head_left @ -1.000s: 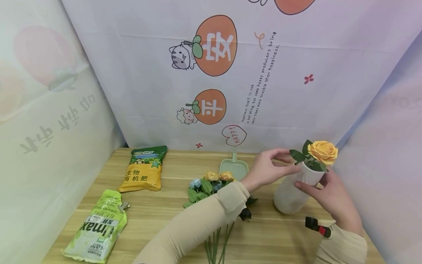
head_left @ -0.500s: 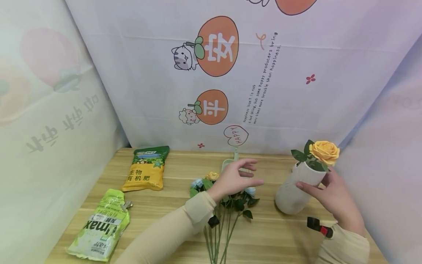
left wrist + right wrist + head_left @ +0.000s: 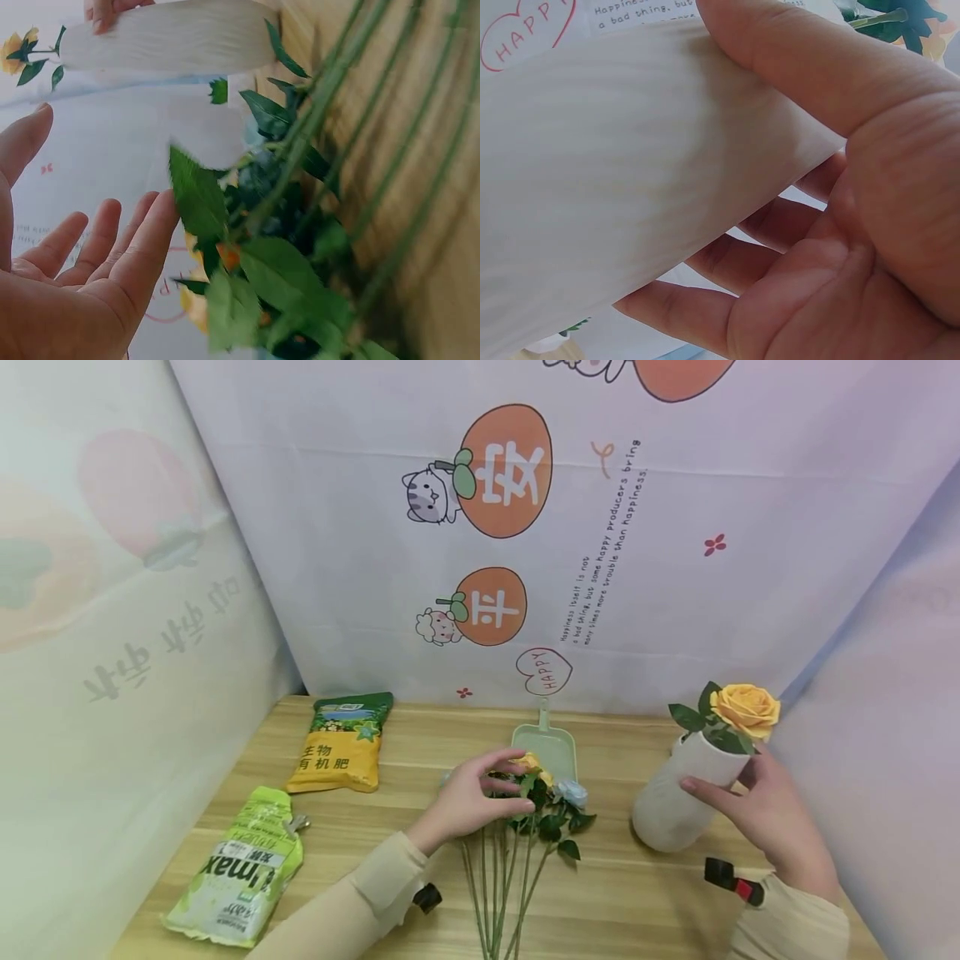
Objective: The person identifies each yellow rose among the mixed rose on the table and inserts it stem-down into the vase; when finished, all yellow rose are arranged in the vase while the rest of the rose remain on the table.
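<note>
Vase (image 3: 671, 802) on tabletop (image 3: 630, 902), gripped by right hand (image 3: 757, 814), with one orange rose (image 3: 745, 708) already in. Left hand (image 3: 468, 797), fingers relaxed and spread, hovering over loose flowers (image 3: 536, 797) lying unplaced beside scoop (image 3: 547, 745).

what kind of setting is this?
Probably a staged tabletop booth for flower arranging: printed cartoon cloth backdrop on three sides, wooden table, white ribbed vase with an orange rose, yellow fertiliser bag.

A yellow fertilizer bag (image 3: 340, 745) lay flat at the back left of the wooden worktop (image 3: 645, 902), a green pouch (image 3: 238, 868) nearer, a pale green scoop (image 3: 550, 745) by the printed backdrop (image 3: 525, 527).
</note>
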`<state>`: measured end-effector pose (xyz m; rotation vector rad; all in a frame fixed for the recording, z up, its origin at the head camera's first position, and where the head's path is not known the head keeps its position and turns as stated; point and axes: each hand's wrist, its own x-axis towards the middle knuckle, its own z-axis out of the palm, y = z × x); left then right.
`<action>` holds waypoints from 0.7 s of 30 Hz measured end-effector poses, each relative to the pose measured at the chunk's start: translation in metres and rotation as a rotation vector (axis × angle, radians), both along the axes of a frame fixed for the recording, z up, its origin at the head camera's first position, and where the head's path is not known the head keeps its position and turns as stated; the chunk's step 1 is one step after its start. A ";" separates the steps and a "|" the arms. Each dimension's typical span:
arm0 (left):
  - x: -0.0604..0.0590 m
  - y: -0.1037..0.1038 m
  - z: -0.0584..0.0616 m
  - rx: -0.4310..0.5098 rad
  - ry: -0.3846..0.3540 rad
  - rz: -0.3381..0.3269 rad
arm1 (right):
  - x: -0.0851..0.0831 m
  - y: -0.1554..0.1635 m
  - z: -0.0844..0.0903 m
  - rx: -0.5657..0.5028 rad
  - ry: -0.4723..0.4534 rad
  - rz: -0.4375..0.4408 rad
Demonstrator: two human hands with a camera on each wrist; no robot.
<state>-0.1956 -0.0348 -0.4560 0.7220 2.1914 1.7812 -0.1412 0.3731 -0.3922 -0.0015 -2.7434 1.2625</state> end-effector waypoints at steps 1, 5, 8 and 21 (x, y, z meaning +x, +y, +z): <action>0.001 -0.004 -0.001 0.004 -0.004 0.007 | 0.000 0.000 0.000 0.008 0.003 -0.002; 0.008 -0.018 -0.006 0.024 -0.019 0.045 | 0.001 0.001 0.000 0.025 0.007 -0.006; 0.013 -0.027 -0.010 0.026 -0.016 0.063 | 0.001 0.001 -0.001 0.032 0.006 -0.008; 0.028 -0.045 -0.042 -0.101 -0.014 0.131 | 0.000 0.002 -0.002 0.024 0.005 -0.004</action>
